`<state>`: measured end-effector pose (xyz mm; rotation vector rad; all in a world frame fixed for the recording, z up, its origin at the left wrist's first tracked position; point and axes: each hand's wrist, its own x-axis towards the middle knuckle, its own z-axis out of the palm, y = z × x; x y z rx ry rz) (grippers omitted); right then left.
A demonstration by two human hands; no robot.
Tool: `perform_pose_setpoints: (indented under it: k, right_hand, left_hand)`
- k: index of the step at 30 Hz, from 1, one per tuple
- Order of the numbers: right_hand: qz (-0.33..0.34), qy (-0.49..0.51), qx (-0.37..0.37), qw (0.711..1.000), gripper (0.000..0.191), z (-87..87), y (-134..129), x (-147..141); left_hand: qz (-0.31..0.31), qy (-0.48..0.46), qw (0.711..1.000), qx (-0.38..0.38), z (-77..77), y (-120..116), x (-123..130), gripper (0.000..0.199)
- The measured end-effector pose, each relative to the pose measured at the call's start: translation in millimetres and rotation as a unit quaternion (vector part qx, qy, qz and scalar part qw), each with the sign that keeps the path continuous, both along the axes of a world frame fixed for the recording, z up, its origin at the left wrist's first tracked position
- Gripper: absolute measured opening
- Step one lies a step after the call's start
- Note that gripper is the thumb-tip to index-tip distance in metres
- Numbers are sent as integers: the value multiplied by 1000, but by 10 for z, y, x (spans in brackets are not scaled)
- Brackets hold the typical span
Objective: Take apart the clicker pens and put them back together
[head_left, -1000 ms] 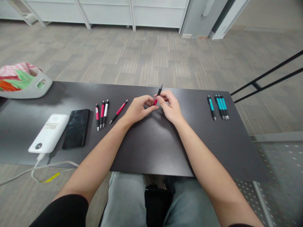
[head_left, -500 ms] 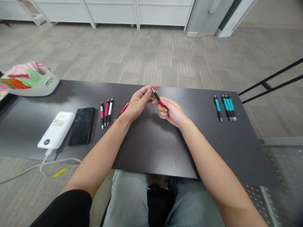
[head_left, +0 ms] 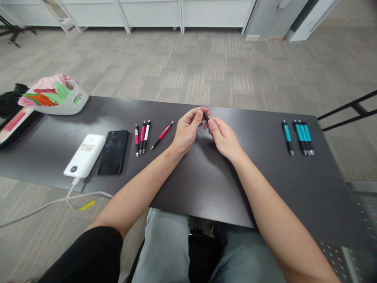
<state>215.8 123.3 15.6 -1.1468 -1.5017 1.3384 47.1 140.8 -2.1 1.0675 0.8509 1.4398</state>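
Observation:
Both hands meet over the dark table [head_left: 200,181], around one pen [head_left: 205,116] whose black part and tip show between them. My left hand [head_left: 188,129] pinches it near the tip with thumb and fingers. My right hand [head_left: 224,137] grips its other end, which the fingers hide. Left of the hands, a red pen [head_left: 161,135] lies slanted. Beside it are two more red pens [head_left: 137,140] and a white pen [head_left: 146,136], roughly upright in the view. Several teal pens [head_left: 300,136] lie at the right.
A black phone [head_left: 113,152] and a white power bank [head_left: 84,155] with a cable [head_left: 55,201] lie at the left. Behind them stands a white basket [head_left: 70,106] holding colourful cloth. A black metal frame [head_left: 350,108] is beyond the table's right end.
The view has shifted, so the table items appear farther right. My left hand now closes on the pen's tip end, and my right fingers cover the red part that showed before.

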Motion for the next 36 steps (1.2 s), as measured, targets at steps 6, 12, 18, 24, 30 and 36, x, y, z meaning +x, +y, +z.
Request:
perform_pose_setpoints:
  k: [6, 12, 18, 24, 30, 36]
  right_hand:
    - [-64, -98, 140, 983, 46, -63, 7, 52]
    - [-90, -113, 151, 978, 33, -32, 5, 98]
    - [-81, -109, 181, 974, 28, -39, 43, 136]
    - [-80, -110, 168, 976, 27, -49, 65, 149]
    - [-60, -115, 189, 973, 22, -60, 84, 147]
    - [-106, -114, 149, 977, 20, -59, 58, 214]
  left_hand:
    - [36, 43, 998, 6, -15, 18, -7, 11]
    - [53, 52, 997, 33, -112, 123, -41, 25]
    - [51, 80, 995, -11, -129, 164, -90, 36]
    - [41, 96, 995, -5, -165, 203, -100, 38]
    - [39, 88, 995, -6, -111, 188, -122, 46]
    - [118, 173, 978, 21, -90, 297, -337, 46]
